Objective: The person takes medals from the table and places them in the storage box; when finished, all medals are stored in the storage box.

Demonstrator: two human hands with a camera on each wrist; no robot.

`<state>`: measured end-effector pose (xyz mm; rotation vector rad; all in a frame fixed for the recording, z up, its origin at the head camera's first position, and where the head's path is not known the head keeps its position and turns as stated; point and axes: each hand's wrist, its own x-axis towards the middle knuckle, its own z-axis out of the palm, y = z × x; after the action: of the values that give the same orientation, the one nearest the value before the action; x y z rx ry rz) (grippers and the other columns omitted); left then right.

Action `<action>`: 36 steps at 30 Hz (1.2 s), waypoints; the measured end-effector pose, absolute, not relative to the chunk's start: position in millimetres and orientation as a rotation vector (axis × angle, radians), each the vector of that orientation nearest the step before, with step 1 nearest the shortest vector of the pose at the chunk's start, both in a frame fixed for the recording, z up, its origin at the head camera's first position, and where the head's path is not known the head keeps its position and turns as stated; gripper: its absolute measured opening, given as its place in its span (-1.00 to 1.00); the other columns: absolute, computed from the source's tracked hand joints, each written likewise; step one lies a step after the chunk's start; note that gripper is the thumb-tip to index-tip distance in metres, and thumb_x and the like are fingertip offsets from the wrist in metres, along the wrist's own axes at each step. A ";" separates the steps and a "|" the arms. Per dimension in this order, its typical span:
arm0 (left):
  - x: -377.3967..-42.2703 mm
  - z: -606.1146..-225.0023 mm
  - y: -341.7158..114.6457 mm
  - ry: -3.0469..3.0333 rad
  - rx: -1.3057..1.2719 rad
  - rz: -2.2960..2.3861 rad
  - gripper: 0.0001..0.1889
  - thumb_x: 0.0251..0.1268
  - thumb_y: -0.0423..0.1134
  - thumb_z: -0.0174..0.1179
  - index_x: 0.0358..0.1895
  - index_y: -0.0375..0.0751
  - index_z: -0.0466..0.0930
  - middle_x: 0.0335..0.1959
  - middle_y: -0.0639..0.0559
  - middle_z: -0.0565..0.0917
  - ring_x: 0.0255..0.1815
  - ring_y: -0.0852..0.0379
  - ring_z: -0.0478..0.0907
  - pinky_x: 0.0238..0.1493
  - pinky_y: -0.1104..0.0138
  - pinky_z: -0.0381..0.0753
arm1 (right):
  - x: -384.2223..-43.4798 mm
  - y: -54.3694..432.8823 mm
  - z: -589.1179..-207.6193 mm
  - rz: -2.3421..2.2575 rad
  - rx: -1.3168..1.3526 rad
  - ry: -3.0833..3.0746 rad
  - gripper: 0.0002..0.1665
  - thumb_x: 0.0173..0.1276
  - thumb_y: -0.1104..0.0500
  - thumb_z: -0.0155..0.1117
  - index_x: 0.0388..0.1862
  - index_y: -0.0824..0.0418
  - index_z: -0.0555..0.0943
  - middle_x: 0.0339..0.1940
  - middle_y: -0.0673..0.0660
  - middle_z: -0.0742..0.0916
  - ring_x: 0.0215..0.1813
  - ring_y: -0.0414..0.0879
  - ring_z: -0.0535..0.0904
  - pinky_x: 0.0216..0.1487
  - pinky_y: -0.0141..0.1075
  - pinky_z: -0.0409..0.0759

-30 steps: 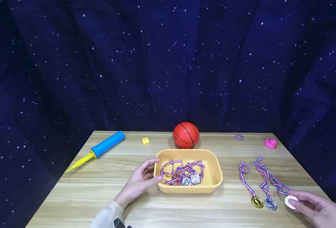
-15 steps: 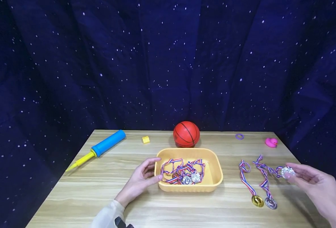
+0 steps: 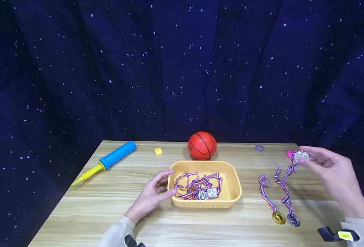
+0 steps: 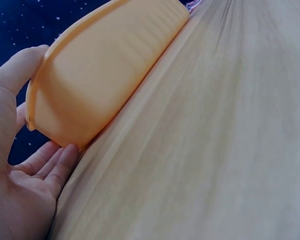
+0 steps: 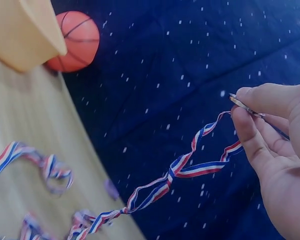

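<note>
In the head view my right hand pinches a silver medal between thumb and fingertips, raised above the table's right side. Its red, white and blue ribbon hangs twisted toward the table in the right wrist view. Below lie a gold medal and another silver medal with their ribbons. My left hand grips the left end of a yellow-orange plastic basin; the left wrist view shows its thumb at the rim and fingers against the wall. Several tangled medals lie inside the basin.
A red basketball sits behind the basin. At the left lies a blue and yellow hand pump, with a yellow block nearby. A purple ring and a partly hidden pink rubber duck are at the back right.
My right hand has lifted the silver medal off the table and carried it up and away toward the duck, drawing its ribbon along. The left hand and basin have stayed put.
</note>
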<state>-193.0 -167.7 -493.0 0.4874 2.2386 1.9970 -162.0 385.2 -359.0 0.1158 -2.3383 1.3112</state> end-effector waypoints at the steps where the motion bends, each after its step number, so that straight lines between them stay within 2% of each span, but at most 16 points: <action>1: -193.1 -493.1 -167.7 2.240 0.489 1.997 -0.23 0.40 -0.29 0.56 0.63 -0.01 0.46 0.52 -0.36 0.53 0.49 -0.27 0.55 0.55 0.02 0.59 | -164.5 382.1 -354.1 1.313 0.132 -2.332 -0.48 0.52 0.22 0.58 0.41 0.20 0.73 -0.08 -0.29 0.89 -0.14 -0.41 0.79 -0.13 -0.60 0.63; 5: -193.1 -492.9 -167.3 2.241 0.487 2.003 -0.23 0.39 -0.29 0.57 0.62 0.01 0.47 0.52 -0.36 0.52 0.48 -0.27 0.55 0.55 0.00 0.59 | -174.5 367.9 -334.5 1.386 0.232 -2.293 -0.50 0.52 0.27 0.56 0.40 0.25 0.73 -0.10 -0.17 0.90 -0.17 -0.34 0.84 -0.14 -0.56 0.69; 12: -193.4 -492.4 -165.6 2.244 0.491 2.010 -0.24 0.39 -0.29 0.57 0.61 0.00 0.48 0.52 -0.36 0.53 0.50 -0.27 0.54 0.56 0.00 0.58 | -190.4 341.9 -310.5 1.518 0.385 -2.195 -0.53 0.49 0.36 0.55 0.34 0.33 0.73 -0.09 -0.09 0.91 -0.16 -0.31 0.84 -0.27 -0.51 0.73; 19: -193.0 -493.3 -166.1 2.249 0.495 2.008 -0.24 0.39 -0.30 0.56 0.61 0.00 0.48 0.52 -0.38 0.53 0.50 -0.27 0.54 0.52 0.10 0.60 | -204.7 314.7 -279.9 1.637 0.516 -2.032 -0.53 0.42 0.46 0.55 0.29 0.39 0.75 -0.07 0.01 0.92 -0.10 -0.28 0.85 0.02 -0.54 0.76; 26: -192.7 -495.3 -167.4 2.234 0.500 2.023 -0.26 0.42 -0.33 0.54 0.61 0.00 0.48 0.50 -0.34 0.55 0.47 -0.26 0.57 0.46 0.24 0.64 | -213.0 283.6 -245.4 1.696 0.628 -1.909 -0.51 0.37 0.48 0.59 0.27 0.47 0.74 -0.08 0.09 0.92 -0.13 -0.20 0.85 0.02 -0.50 0.77; 30: -192.7 -495.7 -167.6 2.235 0.495 2.019 -0.26 0.42 -0.32 0.54 0.61 0.02 0.48 0.50 -0.33 0.55 0.45 -0.26 0.58 0.44 0.26 0.65 | -212.7 267.3 -238.6 1.708 0.685 -1.894 -0.52 0.36 0.48 0.59 0.25 0.46 0.74 -0.09 0.10 0.91 -0.14 -0.18 0.84 -0.01 -0.49 0.77; 36: -192.8 -494.7 -167.0 2.246 0.514 2.014 -0.25 0.41 -0.32 0.54 0.62 0.01 0.48 0.53 -0.36 0.53 0.49 -0.28 0.55 0.51 0.14 0.62 | -211.4 249.7 -251.2 1.775 0.732 -1.893 -0.55 0.38 0.52 0.55 0.24 0.46 0.75 -0.09 0.10 0.91 -0.13 -0.18 0.85 0.00 -0.45 0.79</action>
<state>-192.8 -167.0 -494.7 0.5137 2.2461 2.0142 -211.4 249.7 -251.2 0.7315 -1.8934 1.7753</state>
